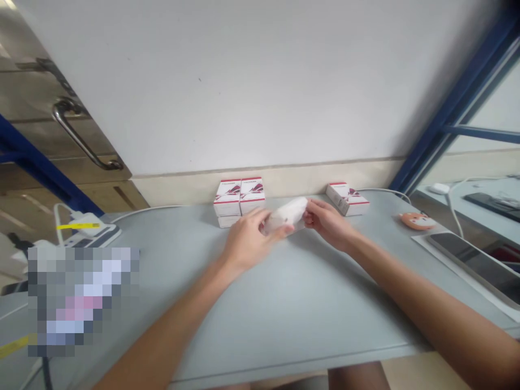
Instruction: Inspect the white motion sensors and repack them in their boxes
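My left hand (252, 241) and my right hand (327, 223) both grip a soft white object (286, 215), possibly a wrapped or crumpled item, from either side above the grey-blue table (284, 309). Its exact kind is hard to tell. Just behind my left hand stands a stack of white boxes with red markings (239, 197). A similar box (346, 199) lies tilted behind my right hand, apart from the stack.
A small orange cat-faced object (416, 220) and a dark tablet (475, 265) lie to the right. A power strip (91, 230) sits at the left, and cables run along the wall. A pixelated patch covers the lower left.
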`<action>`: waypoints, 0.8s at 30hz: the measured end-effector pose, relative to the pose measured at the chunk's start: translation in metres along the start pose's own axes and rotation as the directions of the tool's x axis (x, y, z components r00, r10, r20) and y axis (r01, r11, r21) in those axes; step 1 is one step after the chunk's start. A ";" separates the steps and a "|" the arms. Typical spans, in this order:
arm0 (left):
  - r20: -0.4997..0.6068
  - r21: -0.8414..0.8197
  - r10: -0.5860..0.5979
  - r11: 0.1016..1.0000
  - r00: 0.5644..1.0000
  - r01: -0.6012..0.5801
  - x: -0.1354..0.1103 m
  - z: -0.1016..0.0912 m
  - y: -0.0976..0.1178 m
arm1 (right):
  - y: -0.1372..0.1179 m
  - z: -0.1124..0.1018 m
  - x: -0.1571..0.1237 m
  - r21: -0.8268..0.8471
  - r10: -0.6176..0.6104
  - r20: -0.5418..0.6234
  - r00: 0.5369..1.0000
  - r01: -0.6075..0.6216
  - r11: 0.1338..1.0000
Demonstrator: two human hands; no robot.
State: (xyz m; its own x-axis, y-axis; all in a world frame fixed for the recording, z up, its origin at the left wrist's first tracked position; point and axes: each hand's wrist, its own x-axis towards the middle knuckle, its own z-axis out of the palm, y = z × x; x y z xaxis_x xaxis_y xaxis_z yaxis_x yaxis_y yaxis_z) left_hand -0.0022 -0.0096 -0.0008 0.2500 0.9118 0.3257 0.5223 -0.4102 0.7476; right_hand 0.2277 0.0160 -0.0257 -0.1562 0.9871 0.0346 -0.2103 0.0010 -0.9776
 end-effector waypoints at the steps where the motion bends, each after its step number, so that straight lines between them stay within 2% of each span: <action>1: -0.042 0.014 -0.021 1.000 0.999 0.021 0.000 0.001 -0.001 | 0.001 0.001 -0.001 -0.040 -0.021 -0.001 1.000 0.021 0.999; 3: -0.069 -0.101 -0.132 0.987 0.989 0.125 0.002 0.000 -0.003 | 0.001 0.004 -0.003 -0.135 -0.088 0.003 0.996 0.088 0.987; 5: 0.034 -0.313 -0.304 0.901 0.952 0.299 0.006 -0.006 -0.004 | 0.000 0.008 -0.007 -0.236 -0.172 0.015 0.985 0.171 0.957; 6: 0.142 -0.411 -0.381 0.817 0.914 0.404 0.008 -0.011 -0.004 | -0.002 0.009 -0.009 -0.279 -0.217 0.024 0.976 0.215 0.936; 8: 0.404 -0.507 -0.458 0.609 0.792 0.610 0.013 -0.019 -0.004 | -0.006 0.012 -0.013 -0.345 -0.307 0.050 0.950 0.305 0.888; 10: 0.548 -0.520 -0.459 0.467 0.699 0.715 0.016 -0.025 -0.004 | -0.013 0.013 -0.017 -0.401 -0.389 0.076 0.918 0.385 0.831; 11: 0.573 -0.528 -0.457 0.430 0.680 0.733 0.017 -0.027 -0.005 | -0.016 0.014 -0.019 -0.432 -0.413 0.096 0.906 0.411 0.803; 13: 0.579 -0.554 -0.447 0.399 0.682 0.731 0.019 -0.028 -0.010 | -0.021 0.014 -0.022 -0.484 -0.399 0.141 0.906 0.415 0.770; 17: 0.613 -0.588 -0.348 0.399 0.709 0.704 0.023 -0.029 -0.024 | -0.021 0.011 -0.022 -0.504 -0.263 0.189 0.946 0.323 0.801; 21: 0.674 -0.588 -0.285 0.351 0.681 0.729 0.023 -0.028 -0.027 | -0.014 0.006 -0.016 -0.359 -0.193 0.257 0.947 0.279 0.891; 24: 0.704 -0.554 -0.288 0.350 0.649 0.756 0.019 -0.025 -0.021 | -0.015 0.005 -0.017 -0.265 -0.072 0.401 0.913 0.191 0.945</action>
State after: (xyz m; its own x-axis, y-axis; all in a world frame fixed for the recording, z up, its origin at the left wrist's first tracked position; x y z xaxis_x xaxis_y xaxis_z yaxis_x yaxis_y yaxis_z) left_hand -0.0286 0.0172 0.0036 0.5855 0.6984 -0.4115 -0.0798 0.5548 0.8282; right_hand 0.2290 -0.0019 -0.0104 -0.5149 0.8370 0.1853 0.0274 0.2322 -0.9723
